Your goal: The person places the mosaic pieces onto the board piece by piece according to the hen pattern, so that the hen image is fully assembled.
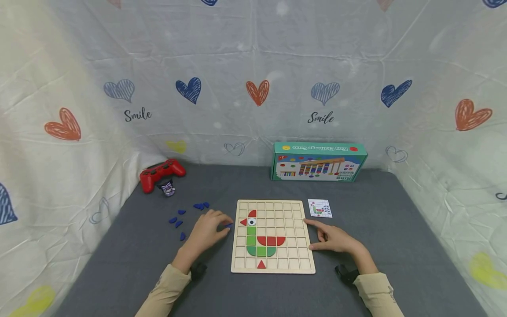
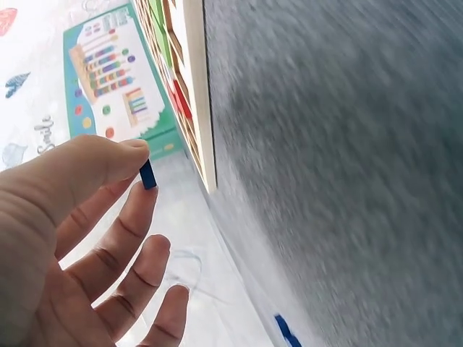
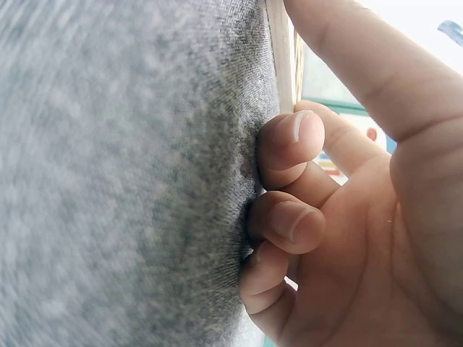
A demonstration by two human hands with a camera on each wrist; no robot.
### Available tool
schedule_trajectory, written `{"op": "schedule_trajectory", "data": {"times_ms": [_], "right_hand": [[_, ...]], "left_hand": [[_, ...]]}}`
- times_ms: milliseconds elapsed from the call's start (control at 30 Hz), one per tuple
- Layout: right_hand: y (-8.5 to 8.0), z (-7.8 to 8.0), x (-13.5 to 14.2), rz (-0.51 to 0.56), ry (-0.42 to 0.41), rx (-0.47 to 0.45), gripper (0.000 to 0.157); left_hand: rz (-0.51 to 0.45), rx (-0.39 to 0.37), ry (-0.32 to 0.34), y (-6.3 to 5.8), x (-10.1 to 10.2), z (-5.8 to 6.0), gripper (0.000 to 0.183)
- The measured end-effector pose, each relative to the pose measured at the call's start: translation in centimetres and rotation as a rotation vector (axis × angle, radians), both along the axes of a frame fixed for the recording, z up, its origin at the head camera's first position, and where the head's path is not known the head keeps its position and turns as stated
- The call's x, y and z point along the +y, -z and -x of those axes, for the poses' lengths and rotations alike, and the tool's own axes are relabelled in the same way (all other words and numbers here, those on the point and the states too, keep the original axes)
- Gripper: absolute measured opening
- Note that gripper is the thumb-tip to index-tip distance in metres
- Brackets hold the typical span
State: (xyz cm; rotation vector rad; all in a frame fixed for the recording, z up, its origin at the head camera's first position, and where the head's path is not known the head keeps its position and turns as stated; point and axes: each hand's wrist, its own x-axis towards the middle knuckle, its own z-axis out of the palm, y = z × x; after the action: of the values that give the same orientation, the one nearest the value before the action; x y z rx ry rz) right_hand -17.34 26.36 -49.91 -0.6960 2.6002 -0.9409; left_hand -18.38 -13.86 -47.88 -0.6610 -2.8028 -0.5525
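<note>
My left hand [image 1: 207, 230] is just left of a wooden grid board [image 1: 293, 225]. It pinches a small blue piece [image 2: 148, 176] between thumb and fingertip, clear of the table in the left wrist view. On the board, red, green and eye-marked pieces form a bird-like figure, with a red triangle [image 1: 261, 264] in the bottom row. My right hand [image 1: 336, 239] touches the board's right edge with extended index finger and thumb, while its other fingers curl against the cloth in the right wrist view. Several loose blue pieces [image 1: 178, 223] lie left of my left hand.
A small pattern card [image 1: 320, 208] lies beyond the board's top right corner. At the back stand a green game box [image 1: 318, 163] and, on the left, a red game controller [image 1: 162, 173] with a small dark purple figure [image 1: 168, 189] near it. Grey cloth [image 1: 253, 295] covers the table.
</note>
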Motion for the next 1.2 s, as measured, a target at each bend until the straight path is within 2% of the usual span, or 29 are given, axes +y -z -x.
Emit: {"op": "schedule_trajectory", "data": {"times_ms": [367,633,933,1200], "right_hand": [[0.0,0.0,0.1,0.002,-0.006,-0.002,0.077],[0.1,0.1,0.0,0.003,-0.007,0.006,0.077],[0.1,0.2,0.0,0.006,-0.012,0.009,0.076],[0.1,0.1,0.1,0.018,-0.010,0.004,0.076]], "left_hand": [[0.019,-0.029,0.063,0.3,2.6,0.3,0.016],[0.007,-0.052,0.118,0.1,4.2,0.1,0.016],[0.073,-0.059,0.151,0.2,6.1,0.5,0.013],[0.053,-0.061,0.190,0.2,7.7,0.9,0.014]]}}
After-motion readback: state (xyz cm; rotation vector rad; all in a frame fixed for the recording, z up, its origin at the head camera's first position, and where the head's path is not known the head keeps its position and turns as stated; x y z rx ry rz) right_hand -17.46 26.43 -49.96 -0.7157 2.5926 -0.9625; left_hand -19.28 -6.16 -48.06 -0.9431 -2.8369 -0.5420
